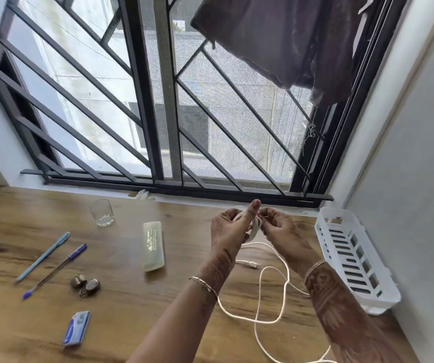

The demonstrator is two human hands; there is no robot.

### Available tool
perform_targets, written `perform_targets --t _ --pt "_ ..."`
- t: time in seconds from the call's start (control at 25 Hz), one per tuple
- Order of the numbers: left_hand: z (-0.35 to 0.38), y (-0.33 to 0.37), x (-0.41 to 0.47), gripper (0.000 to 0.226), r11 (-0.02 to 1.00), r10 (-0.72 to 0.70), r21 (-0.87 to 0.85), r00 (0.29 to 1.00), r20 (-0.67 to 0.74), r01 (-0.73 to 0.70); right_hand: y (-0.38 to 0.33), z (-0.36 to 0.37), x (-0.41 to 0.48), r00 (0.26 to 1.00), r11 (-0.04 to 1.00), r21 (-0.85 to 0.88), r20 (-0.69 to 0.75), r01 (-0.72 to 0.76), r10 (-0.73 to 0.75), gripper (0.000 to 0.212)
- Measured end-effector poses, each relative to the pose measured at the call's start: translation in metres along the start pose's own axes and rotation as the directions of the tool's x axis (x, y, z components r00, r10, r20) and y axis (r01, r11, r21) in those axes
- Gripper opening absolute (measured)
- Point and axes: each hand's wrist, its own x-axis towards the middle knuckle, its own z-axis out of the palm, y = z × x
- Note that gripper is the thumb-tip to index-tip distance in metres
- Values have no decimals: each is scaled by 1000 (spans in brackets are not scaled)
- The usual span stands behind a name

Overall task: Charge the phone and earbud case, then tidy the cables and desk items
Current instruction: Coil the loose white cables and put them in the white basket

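1. Loose white cable trails on desk toward the person, below both hands.
2. Left hand grip closed round coil; right hand pinches strand beside it.
3. Slack nearer right hand, likely feeds next loop.

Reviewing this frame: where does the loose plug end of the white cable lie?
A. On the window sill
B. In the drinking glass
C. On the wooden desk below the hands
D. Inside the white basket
C: the plug end rests flat on the desk, below the left hand and right hand, which wind the white cable into a coil; it lies apart from the white basket.
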Motion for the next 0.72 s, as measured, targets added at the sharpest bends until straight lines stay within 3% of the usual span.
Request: perform_targets --t 0.12,0.28,0.4,0.48,0.6,0.72 --pt "-5 1 3 62 999 -34 4 999 -33 35 1 -2 -2 999 995 94 35 -35 32 9" --pt "-7 -5 4 48 997 -10 70 997 -82 16 5 2 -3 990 963 245 103 -115 92 12" --pt "-10 -10 7 53 988 43 154 989 -139 -21 1 4 -6 979 883 426 143 -196 148 14" --pt "-11 -11 9 55 976 91 207 986 -140 -61 1 5 -10 975 854 485 197 -189 103 23" --pt "-10 -10 8 53 971 118 223 985 -123 -88 5 12 -14 986 887 455 168 -77 -1 34" --pt "-9 -9 5 51 963 124 253 984 -129 -89 10 17 -13 998 952 302 32 42 -54 19"
